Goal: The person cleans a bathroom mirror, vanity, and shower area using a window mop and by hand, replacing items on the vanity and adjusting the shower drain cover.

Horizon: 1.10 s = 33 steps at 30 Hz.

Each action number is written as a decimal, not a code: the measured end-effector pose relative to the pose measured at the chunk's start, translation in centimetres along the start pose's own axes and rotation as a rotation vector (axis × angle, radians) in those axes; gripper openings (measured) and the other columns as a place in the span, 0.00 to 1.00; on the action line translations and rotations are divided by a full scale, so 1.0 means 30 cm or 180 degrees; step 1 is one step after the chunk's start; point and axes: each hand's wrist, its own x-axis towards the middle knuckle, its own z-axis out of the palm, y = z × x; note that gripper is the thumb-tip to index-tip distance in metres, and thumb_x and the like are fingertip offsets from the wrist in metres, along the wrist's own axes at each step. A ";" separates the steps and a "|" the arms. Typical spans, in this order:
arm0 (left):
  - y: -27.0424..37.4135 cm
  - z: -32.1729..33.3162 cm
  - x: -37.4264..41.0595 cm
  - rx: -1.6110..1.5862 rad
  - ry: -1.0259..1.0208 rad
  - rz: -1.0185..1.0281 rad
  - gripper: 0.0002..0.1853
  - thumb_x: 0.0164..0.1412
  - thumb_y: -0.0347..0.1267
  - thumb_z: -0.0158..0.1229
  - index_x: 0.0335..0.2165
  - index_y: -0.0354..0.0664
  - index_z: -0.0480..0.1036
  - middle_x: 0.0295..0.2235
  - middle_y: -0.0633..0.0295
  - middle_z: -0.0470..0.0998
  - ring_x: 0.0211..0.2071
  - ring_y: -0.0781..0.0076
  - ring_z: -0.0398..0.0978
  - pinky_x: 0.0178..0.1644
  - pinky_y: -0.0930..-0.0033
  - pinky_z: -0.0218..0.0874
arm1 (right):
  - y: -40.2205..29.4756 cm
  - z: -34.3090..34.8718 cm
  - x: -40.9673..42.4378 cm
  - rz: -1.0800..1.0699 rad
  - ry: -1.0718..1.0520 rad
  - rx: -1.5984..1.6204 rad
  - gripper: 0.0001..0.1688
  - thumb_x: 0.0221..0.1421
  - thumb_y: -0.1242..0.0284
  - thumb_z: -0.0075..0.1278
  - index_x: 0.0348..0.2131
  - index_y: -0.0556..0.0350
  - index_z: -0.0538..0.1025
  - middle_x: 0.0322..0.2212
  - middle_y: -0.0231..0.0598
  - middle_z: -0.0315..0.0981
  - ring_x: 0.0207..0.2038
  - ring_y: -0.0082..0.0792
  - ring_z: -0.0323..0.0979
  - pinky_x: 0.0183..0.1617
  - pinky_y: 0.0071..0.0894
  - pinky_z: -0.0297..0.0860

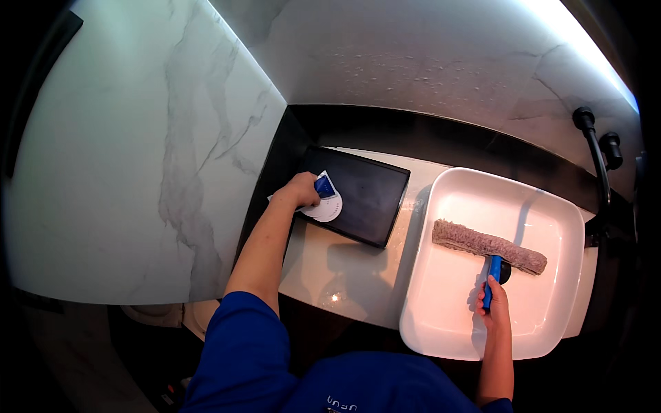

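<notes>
In my right hand (494,300) is the blue handle (493,281) of a window washer, held over the sink. Its fuzzy, brownish-mauve washer sleeve (488,245) lies crosswise in or just above the white rectangular vessel sink (454,340); contact with the bottom cannot be told. My left hand (303,189) grips a small bunch of flat items at the left end of a black tray (366,201). Among them are a white round paper piece (326,209) and a blue-and-white packet (325,187), both bearing print. My fingers hide the rest of the bunch.
The pale countertop (315,263) carries tray and sink. A black wall-mounted faucet (596,149) and a black knob (611,149) stand at the right. Water drops dot the marbled back wall (413,72). A marbled side panel (129,155) rises at the left, with part of a toilet (199,315) below.
</notes>
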 end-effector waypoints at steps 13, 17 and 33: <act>-0.104 0.217 -0.582 -0.3903 0.0804 -0.0344 0.13 0.39 0.24 0.61 0.29 0.33 0.72 0.25 0.59 0.75 0.25 0.73 0.73 0.31 0.73 0.65 | -0.064 0.336 -0.329 -0.2089 0.0040 -0.0841 0.14 0.50 0.71 0.46 0.35 0.57 0.61 0.15 0.32 0.60 0.12 0.20 0.58 0.14 0.17 0.58; -0.179 0.392 -0.694 -0.4383 0.0655 -0.0639 0.15 0.38 0.22 0.61 0.30 0.31 0.71 0.26 0.58 0.75 0.26 0.73 0.74 0.31 0.72 0.66 | -0.176 0.510 -0.300 -0.2101 -0.0170 -0.2523 0.14 0.47 0.72 0.50 0.33 0.60 0.64 0.13 0.30 0.59 0.15 0.19 0.60 0.17 0.20 0.57; -0.350 0.696 -0.843 -0.4892 0.0671 -0.1035 0.14 0.35 0.22 0.63 0.28 0.34 0.73 0.25 0.59 0.76 0.25 0.74 0.74 0.32 0.72 0.66 | -0.225 0.818 -0.015 -0.3394 0.1165 -0.4553 0.16 0.47 0.65 0.47 0.30 0.55 0.60 0.20 0.54 0.69 0.26 0.57 0.68 0.29 0.49 0.63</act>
